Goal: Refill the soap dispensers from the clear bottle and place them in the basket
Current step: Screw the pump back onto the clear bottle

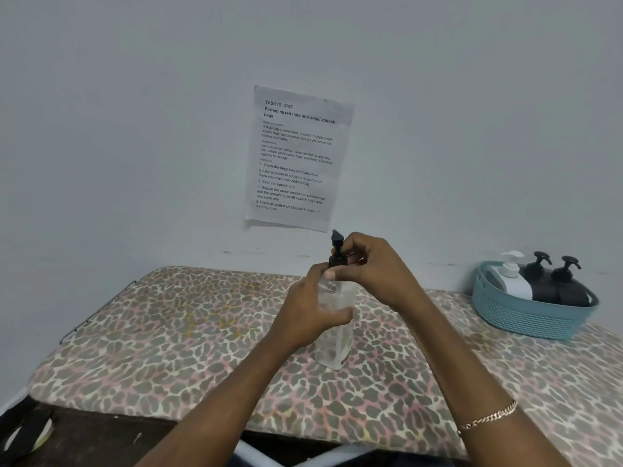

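here the clear bottle [335, 326] stands upright near the middle of the bench [161, 335], on a leopard-print cover. the left hand [312, 310] wraps around the bottle's body, its grip closed on the clear plastic, thumb across the front. the right hand [372, 269] is at the bottle's top, its grip pinched on the black pump [337, 252], fingers curled round the collar while the nozzle sticks up and to the left above them. whether the pump is screwed fully home cannot be told, since the fingers cover the neck. the bottle's contents are too clear to judge any level

at the far right of the bench sits a blue basket [526, 318], well apart from the bottle. inside it stand three dispensers, touching side by side: a white dispenser [510, 281] on the left, then two black dispensers [556, 286] to its right, all upright with pumps on

a gold bracelet [488, 417] circles the right wrist. on the wall behind the bench hangs a printed sheet [296, 156], just above the hands, headed with a task id and text on portioning mixed nuts into ziplock bags. a thin metal bar [97, 311] runs along the bench's left edge. below the near edge, dark shapes lie at the lower left, too blurred to name
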